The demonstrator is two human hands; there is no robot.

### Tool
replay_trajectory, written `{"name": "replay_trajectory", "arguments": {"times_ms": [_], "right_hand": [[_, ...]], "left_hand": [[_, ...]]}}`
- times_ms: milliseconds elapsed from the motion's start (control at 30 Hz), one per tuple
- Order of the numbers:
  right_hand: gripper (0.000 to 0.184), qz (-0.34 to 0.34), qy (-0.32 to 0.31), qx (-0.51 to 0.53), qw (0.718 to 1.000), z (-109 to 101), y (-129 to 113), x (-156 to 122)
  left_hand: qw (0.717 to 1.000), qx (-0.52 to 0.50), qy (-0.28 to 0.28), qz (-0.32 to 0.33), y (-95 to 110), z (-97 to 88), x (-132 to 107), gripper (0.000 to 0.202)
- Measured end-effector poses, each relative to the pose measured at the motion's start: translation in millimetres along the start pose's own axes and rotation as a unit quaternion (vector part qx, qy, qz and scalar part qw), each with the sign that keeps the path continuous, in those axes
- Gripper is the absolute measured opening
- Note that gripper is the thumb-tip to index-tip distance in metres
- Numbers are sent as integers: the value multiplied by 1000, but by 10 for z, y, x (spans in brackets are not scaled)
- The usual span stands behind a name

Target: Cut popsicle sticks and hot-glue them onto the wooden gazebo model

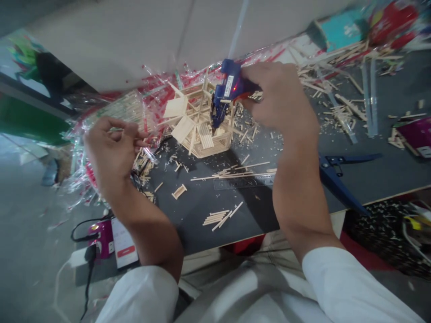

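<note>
R hand [278, 96] raised, forearm stretched fwd, wrist bent inward; glue gun [228, 83] gripped in closed fingers, aimed down at R part of stick model [180, 128]. Model set on dark table [193, 215], btwn hands. L hand [112, 154] held up L of model, wrist cocked, fingers half curled; can't be told if anything pinched.
</note>
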State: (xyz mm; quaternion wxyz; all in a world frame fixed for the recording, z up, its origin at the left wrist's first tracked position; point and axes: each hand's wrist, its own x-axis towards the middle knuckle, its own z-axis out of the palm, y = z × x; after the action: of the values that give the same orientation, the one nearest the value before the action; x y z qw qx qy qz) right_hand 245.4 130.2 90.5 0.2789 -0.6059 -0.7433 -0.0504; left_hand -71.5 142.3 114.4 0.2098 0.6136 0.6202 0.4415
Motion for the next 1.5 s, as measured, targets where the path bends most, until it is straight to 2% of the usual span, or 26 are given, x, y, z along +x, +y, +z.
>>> {"name": "replay_trajectory", "arguments": {"times_ms": [167, 300, 500, 700, 867, 1133, 1333, 1500], "right_hand": [[25, -13, 24, 17, 999, 15, 17, -17], [26, 1, 10, 10, 1000, 6, 8, -9], [22, -7, 3, 12, 1000, -18, -11, -5], [34, 4, 10, 16, 1000, -63, -45, -7], [38, 44, 34, 3, 998, -99, -84, -7], [39, 57, 32, 0, 998, -90, -105, 22], [40, 47, 46, -3, 998, -83, -128, 26], [44, 51, 30, -17, 998, -104, -152, 27]], "left_hand": [[999, 0, -16, -47, 67, -18, -9, 31], [997, 13, -14, -69, 84, -26, -17, 33], [1000, 13, -3, -27, 25, 4, -10, 23], [999, 0, -33, -37, -12, 15, 4, 26], [998, 23, -44, -45, -47, 14, 30, 26], [996, 48, -65, -36, -11, -16, -10, 19], [998, 35, -43, -38, 24, -27, -31, 18], [998, 23, -29, -57, 21, 7, -7, 12]]}}
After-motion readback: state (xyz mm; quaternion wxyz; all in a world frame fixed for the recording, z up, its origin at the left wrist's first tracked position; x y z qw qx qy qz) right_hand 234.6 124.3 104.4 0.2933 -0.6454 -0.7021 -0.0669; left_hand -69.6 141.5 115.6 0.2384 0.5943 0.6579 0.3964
